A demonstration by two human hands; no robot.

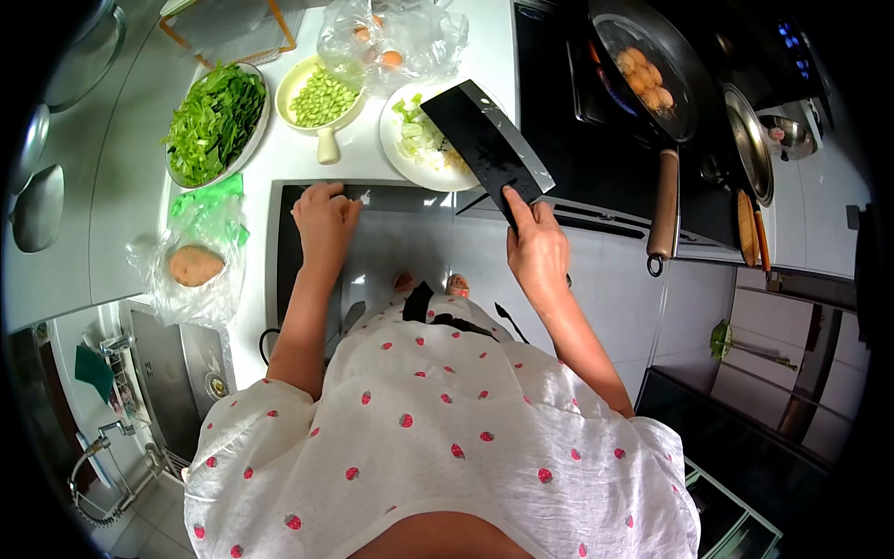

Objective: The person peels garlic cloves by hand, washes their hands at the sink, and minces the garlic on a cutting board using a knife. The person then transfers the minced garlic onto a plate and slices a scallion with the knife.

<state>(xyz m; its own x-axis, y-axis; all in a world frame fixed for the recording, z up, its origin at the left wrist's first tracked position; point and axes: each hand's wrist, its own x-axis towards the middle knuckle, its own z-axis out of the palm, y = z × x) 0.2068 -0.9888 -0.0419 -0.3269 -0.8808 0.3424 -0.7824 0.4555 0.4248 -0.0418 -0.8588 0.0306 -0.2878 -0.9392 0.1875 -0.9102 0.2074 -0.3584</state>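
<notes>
My right hand is closed around the handle of a cleaver. Its broad dark blade, wet with small bits on it, tilts over the right side of a white plate. On that plate lie chopped pale green and white pieces, partly hidden by the blade. My left hand hovers at the counter's front edge, fingers loosely bent and somewhat apart, with nothing seen in it. Nearest to it is a handled bowl of green beans.
An oval plate of cut greens sits left. Below it, a plastic bag holds a brown potato-like item. Another bag contains eggs. On the stove, a pan holds brown round items; its handle juts outward.
</notes>
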